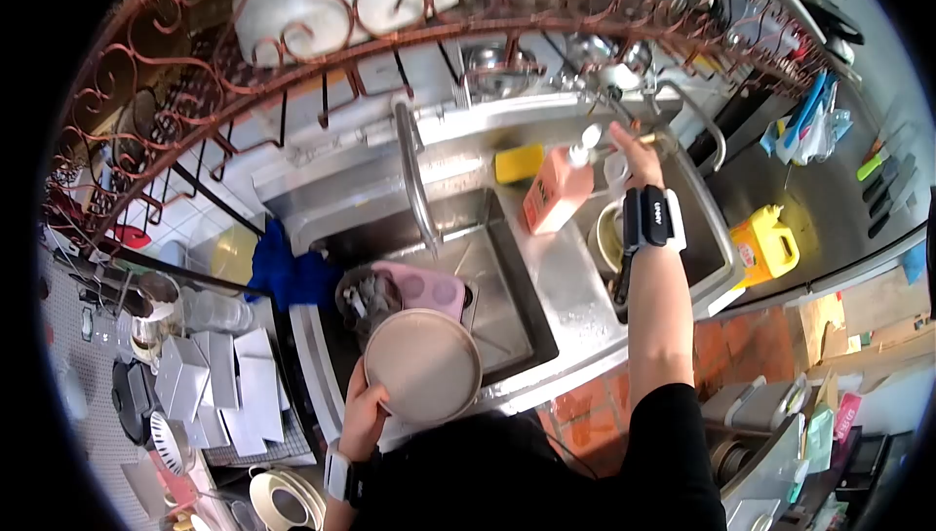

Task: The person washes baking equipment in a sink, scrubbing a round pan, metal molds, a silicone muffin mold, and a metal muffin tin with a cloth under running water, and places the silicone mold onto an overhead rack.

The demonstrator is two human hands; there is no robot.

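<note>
My left hand [365,412] grips the near left edge of a round beige plate [423,365], thumb on top, above the front of the left sink basin [517,312]. My right hand [640,162] reaches over the far part of the right basin, beside a pink pump bottle [561,190]. Its fingers look curled around something small I cannot make out, near a thin yellowish stick. A pale bowl [609,236] sits in the right basin, partly behind my wrist. In the left basin lie a pink molded tray [426,289] and a crumpled grey item [372,299].
A metal faucet [414,180] arches over the left basin. A yellow sponge [519,163] rests behind the pump bottle. Blue cloth [288,266] hangs at the left edge. A yellow jug [764,245] stands at right. A scrolled metal rack [370,39] crosses above.
</note>
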